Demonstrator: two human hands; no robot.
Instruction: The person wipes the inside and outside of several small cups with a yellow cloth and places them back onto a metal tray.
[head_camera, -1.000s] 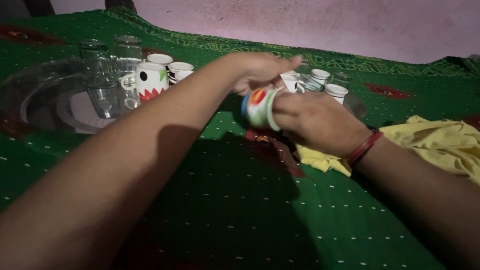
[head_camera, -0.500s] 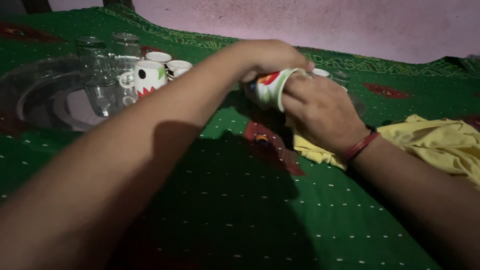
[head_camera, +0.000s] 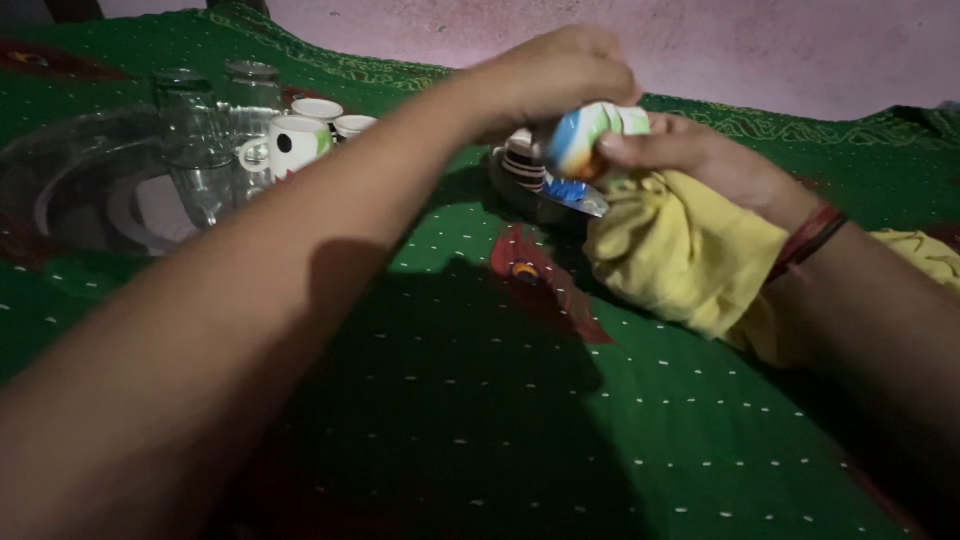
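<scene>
Head view looks down across a green cloth dotted with white, spread over the whole surface, with a red patterned patch just ahead of the forearms. Nearest the camera, the left forearm runs up from the lower left corner and the right forearm comes in from the right edge, with red bangles at its wrist. A yellow cloth hangs bunched under the right hand and trails away to the right along the green cloth. Above it, both hands meet on a small painted cup, white with blue, green and orange marks, held up off the surface and tipped on its side. The left hand curls over the cup from above, fingers closed on it, while the right hand's fingers press against its right side, the yellow cloth gathered under the palm. Just behind and below the cup stands a striped cup on a dark tray whose rim partly shows. Farther off to the left, a large round metal tray carries clear glasses and several white cups, one with a dark dot and a green mark. Beyond the cloth's patterned border rises a pale pinkish wall.
</scene>
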